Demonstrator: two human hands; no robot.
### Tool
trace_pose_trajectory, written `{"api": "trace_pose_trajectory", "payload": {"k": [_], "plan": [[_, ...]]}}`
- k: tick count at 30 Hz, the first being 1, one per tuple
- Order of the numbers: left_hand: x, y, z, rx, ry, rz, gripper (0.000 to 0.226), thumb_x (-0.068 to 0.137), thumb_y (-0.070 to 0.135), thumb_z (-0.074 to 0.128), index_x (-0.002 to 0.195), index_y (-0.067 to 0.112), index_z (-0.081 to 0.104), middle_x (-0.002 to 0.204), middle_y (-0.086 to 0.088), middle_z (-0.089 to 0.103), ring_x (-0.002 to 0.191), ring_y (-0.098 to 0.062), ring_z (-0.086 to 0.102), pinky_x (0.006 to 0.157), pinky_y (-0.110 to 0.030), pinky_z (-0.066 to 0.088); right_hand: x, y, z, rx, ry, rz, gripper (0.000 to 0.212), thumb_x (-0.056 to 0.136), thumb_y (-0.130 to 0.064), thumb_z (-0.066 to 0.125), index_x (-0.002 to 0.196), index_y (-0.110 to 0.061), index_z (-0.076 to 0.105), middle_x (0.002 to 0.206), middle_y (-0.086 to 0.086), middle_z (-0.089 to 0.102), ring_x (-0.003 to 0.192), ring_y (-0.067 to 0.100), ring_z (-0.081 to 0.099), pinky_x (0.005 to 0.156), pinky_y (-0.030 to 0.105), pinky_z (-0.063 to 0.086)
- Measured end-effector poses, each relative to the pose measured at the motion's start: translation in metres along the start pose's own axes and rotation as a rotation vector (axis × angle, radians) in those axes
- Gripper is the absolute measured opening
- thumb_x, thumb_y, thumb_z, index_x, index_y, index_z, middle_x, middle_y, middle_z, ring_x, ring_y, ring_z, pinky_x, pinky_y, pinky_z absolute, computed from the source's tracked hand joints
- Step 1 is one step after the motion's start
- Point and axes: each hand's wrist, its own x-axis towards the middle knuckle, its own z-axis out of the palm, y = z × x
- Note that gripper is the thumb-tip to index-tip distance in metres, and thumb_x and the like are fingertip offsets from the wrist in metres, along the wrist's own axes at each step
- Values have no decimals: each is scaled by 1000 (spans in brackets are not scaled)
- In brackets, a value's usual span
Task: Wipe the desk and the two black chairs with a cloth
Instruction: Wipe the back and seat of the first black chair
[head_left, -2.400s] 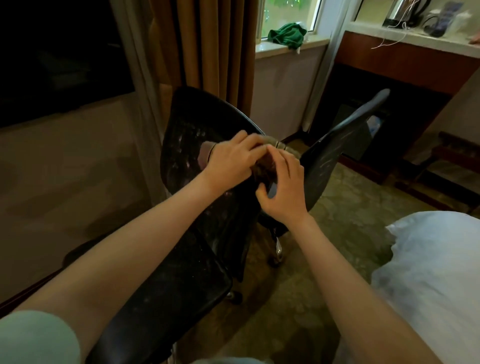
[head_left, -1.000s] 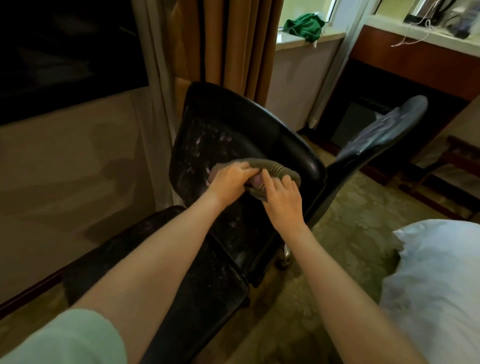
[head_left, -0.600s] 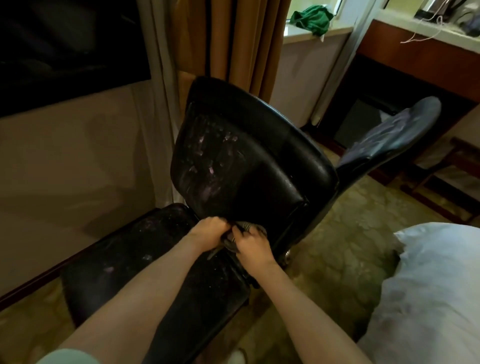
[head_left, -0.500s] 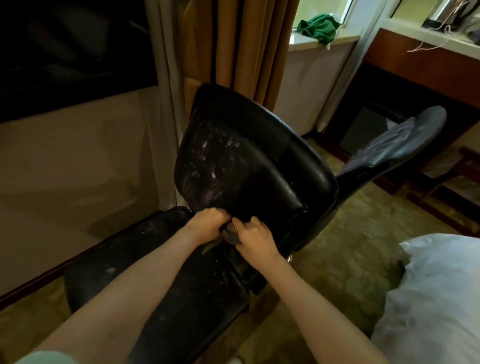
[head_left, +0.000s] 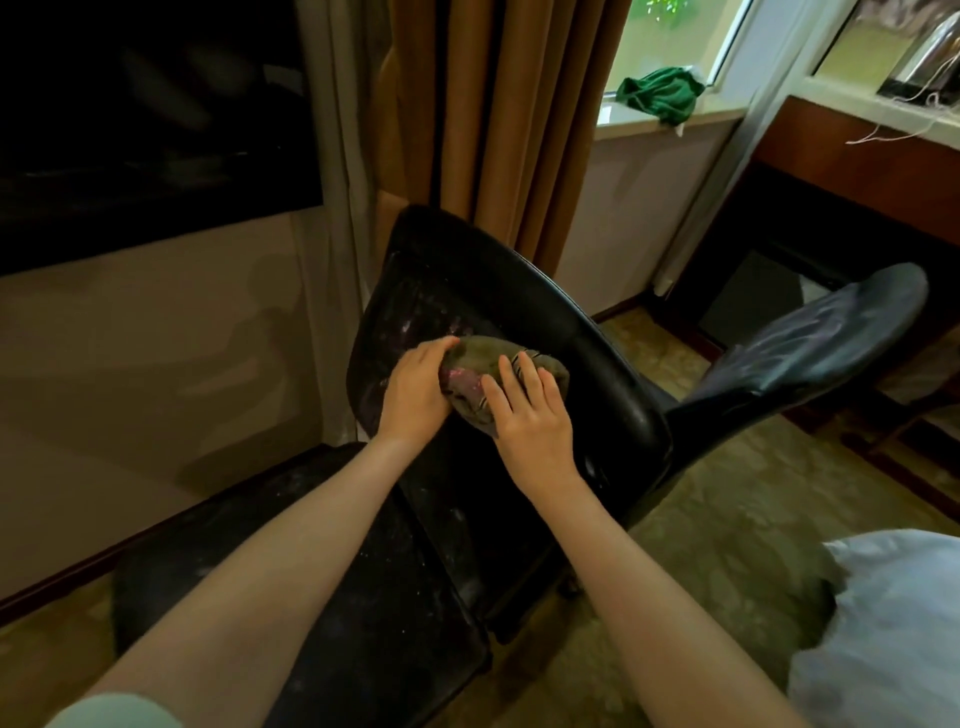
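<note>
Pressing against the backrest of the nearer black chair (head_left: 519, 291), the cloth (head_left: 480, 356) is held at mid-height in the head view. The grip of the left hand (head_left: 415, 395) is curled round the cloth's left edge. The right hand (head_left: 530, 421) is laid flat on the cloth, fingers straight. The second black chair (head_left: 810, 343) is positioned just behind, to the right.

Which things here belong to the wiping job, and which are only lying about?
For the job:
cloth
left hand, gripping it
right hand, pressing on it
near black chair
second black chair
desk

Lying about:
green rag on the windowsill
curtain
white bedding
</note>
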Motion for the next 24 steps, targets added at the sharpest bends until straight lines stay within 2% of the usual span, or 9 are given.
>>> {"api": "trace_pose_trajectory", "payload": {"k": [4, 7, 9, 13, 16, 19, 20, 22, 24], "plan": [[8, -18, 1, 15, -100, 180, 41, 77, -1, 67, 117, -1, 61, 114, -20, 63, 109, -34, 58, 96, -46, 47, -3, -1, 9, -115, 4, -6, 46, 67, -20, 80, 111, -10, 69, 111, 13, 68, 104, 30, 65, 94, 40, 40], [9, -33, 7, 36, -133, 250, 41, 73, 1, 72, 113, 1, 64, 107, -16, 65, 102, -31, 62, 90, -46, 51, -9, -5, 15, -140, 90, -20, 33, 81, -16, 57, 110, -9, 69, 110, 12, 69, 100, 28, 67, 90, 38, 35], [6, -39, 12, 15, -104, 293, 37, 71, 1, 72, 108, 0, 66, 102, -16, 67, 97, -31, 64, 88, -43, 52, -15, -10, 16, -150, 76, -5, 39, 83, -17, 45, 114, -9, 67, 111, 11, 69, 100, 26, 66, 89, 36, 35], [-2, -63, 17, 55, -178, 385, 35, 64, -3, 76, 99, -1, 70, 93, -17, 69, 86, -32, 68, 79, -38, 54, -31, -33, 22, -155, -115, 11, 57, 68, -19, 75, 121, -6, 61, 109, 10, 70, 100, 24, 66, 89, 34, 33], [-12, -85, 15, 106, -456, 285, 27, 79, 4, 68, 106, 6, 69, 107, -14, 66, 99, -29, 64, 86, -37, 53, -41, -57, 28, -75, -304, 53, 71, 46, -24, 89, 112, -8, 69, 100, 8, 71, 93, 22, 67, 86, 31, 34], [-38, -102, 11, 204, -744, 152, 22, 90, 12, 56, 108, 13, 66, 111, -6, 63, 102, -20, 60, 88, -31, 50, -51, -91, 27, 25, -513, 114, 82, 33, -34, 90, 109, -13, 71, 85, 3, 71, 82, 17, 66, 75, 26, 46], [-48, -108, 10, 196, -784, 101, 20, 90, 14, 55, 106, 15, 66, 108, -5, 64, 99, -19, 61, 84, -29, 50, -53, -98, 27, 44, -542, 101, 86, 36, -35, 89, 116, -13, 67, 89, 5, 70, 86, 18, 65, 77, 24, 48], [-65, -116, 8, 136, -776, 12, 17, 90, 17, 55, 103, 19, 66, 103, -3, 65, 95, -18, 62, 79, -27, 51, -53, -104, 25, 121, -596, 96, 86, 63, -30, 80, 139, -11, 44, 113, 14, 64, 110, 26, 57, 94, 31, 43], [-62, -119, 2, 54, -696, -22, 16, 88, 17, 58, 101, 19, 67, 101, -3, 66, 94, -19, 63, 80, -31, 52, -46, -99, 23, 133, -554, 110, 87, 64, -26, 79, 141, -12, 41, 107, 11, 67, 106, 26, 58, 92, 32, 43]]}}
